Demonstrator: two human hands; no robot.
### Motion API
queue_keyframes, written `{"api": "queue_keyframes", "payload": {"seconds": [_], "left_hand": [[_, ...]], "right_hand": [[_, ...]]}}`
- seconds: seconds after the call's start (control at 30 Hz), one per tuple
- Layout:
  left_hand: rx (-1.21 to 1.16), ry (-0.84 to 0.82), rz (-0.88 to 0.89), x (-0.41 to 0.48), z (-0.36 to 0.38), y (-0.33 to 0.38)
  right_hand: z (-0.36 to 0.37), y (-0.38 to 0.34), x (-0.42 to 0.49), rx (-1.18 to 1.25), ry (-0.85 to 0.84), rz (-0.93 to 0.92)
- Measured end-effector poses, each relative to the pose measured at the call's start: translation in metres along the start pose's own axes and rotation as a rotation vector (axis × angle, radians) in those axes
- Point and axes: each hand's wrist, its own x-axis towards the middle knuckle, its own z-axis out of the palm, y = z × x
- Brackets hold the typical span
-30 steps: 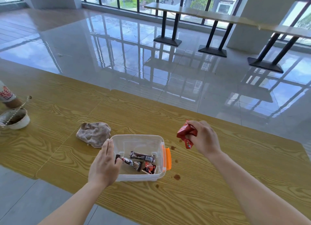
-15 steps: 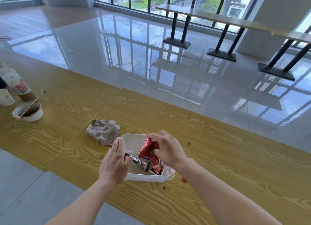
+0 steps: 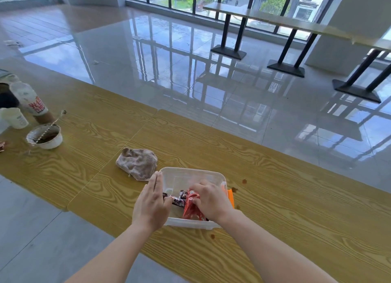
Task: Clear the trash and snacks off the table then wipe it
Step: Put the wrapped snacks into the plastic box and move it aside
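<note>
A clear plastic box (image 3: 186,173) with an orange clasp (image 3: 230,197) stands near the front edge of the wooden table (image 3: 296,208). My right hand (image 3: 210,200) is down inside the box and pinches a red snack packet (image 3: 191,206). A dark wrapped snack bar (image 3: 178,200) lies in the box beside it. My left hand (image 3: 151,204) holds the box's left wall, fingers straight against the outside and thumb over the rim. A crumpled grey-pink cloth (image 3: 137,163) lies just left of the box.
Brown spill spots (image 3: 244,181) dot the wood right of and in front of the box. At the far left stand a dirty white bowl with a spoon (image 3: 45,136), a white cup (image 3: 13,118) and a tipped printed cup (image 3: 31,101). Glossy floor lies beyond.
My right hand carried the red packet from the right of the box to above it and then down inside it. My left hand stayed on the box's left wall.
</note>
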Motion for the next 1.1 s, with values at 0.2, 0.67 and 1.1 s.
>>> {"api": "queue_keyframes", "payload": {"seconds": [0.2,0.67,1.1], "left_hand": [[0.005,0.019,0.013,-0.001,-0.001,-0.001],[-0.466,0.127,-0.290,-0.011,-0.013,-0.004],[-0.436,0.147,-0.278,-0.018,-0.030,0.008]], "right_hand": [[-0.026,0.011,-0.018,0.069,0.255,0.045],[-0.028,0.040,-0.043,0.095,0.170,0.403],[-0.026,0.047,-0.045,0.282,0.136,0.515]]}}
